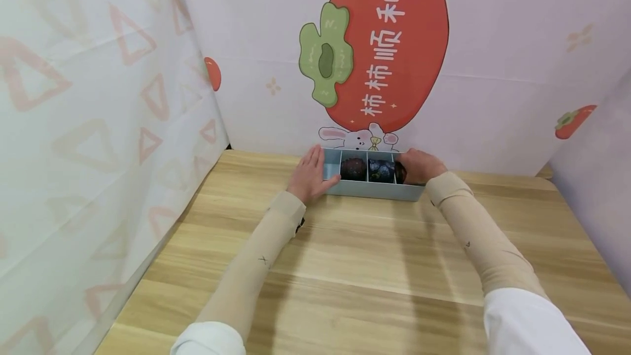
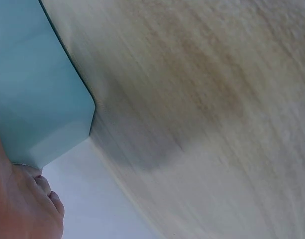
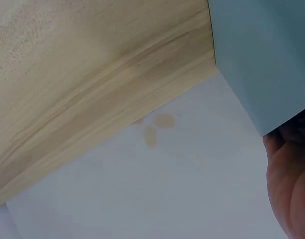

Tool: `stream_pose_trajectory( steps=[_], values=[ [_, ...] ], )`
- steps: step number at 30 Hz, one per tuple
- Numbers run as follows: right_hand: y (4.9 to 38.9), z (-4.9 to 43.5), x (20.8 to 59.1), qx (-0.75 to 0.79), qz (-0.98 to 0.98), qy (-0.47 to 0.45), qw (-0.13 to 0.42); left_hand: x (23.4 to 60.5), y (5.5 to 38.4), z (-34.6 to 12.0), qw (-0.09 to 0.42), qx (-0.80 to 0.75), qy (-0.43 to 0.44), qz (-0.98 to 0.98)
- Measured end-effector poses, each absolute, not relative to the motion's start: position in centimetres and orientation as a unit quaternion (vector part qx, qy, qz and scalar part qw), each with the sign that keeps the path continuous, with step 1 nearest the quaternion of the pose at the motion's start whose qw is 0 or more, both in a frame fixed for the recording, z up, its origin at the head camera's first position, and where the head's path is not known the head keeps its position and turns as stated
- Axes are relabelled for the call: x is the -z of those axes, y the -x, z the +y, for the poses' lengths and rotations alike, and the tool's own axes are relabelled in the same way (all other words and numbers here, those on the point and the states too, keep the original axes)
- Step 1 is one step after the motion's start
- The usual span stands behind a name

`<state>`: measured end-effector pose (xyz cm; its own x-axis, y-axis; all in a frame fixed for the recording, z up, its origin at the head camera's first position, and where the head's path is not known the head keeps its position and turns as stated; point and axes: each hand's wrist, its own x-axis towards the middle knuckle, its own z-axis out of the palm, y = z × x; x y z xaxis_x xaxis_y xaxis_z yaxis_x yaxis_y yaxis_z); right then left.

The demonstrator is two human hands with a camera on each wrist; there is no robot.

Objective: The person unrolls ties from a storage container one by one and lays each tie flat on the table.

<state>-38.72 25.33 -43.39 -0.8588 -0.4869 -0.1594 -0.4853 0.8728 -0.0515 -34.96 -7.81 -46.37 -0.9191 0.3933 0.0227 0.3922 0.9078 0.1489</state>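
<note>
A light blue divided box [image 1: 374, 189] lies along the back of the table. My left hand [image 1: 309, 175] rests at its left end, fingers straight and thumb along the front rim. In the left wrist view, this hand [image 2: 28, 206] touches the box rim. The leftmost compartment shows bare blue floor. A dark reddish-brown bumpy round object [image 1: 354, 169] and a dark blue patterned cylinder [image 1: 381, 171] fill the middle compartments. My right hand [image 1: 421, 166] reaches into the right end and grips a dark rounded object [image 1: 400, 173], mostly hidden. In the right wrist view, the fingertips are hidden past the rim.
The wooden table [image 1: 345, 267] extends in front of the box. A white printed cloth [image 1: 266, 108] hangs right behind it, and another cloth [image 1: 98, 152] walls the left side. A pale cloth [image 1: 596, 179] stands on the right.
</note>
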Motion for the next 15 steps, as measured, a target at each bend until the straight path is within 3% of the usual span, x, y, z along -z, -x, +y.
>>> stream_pose_trajectory(
  steps=[15],
  values=[
    [38.16,25.81,43.86,0.016,0.958,0.284,0.038,46.62,35.2,-6.88,0.006,-0.013,-0.17,0.985]
  ],
)
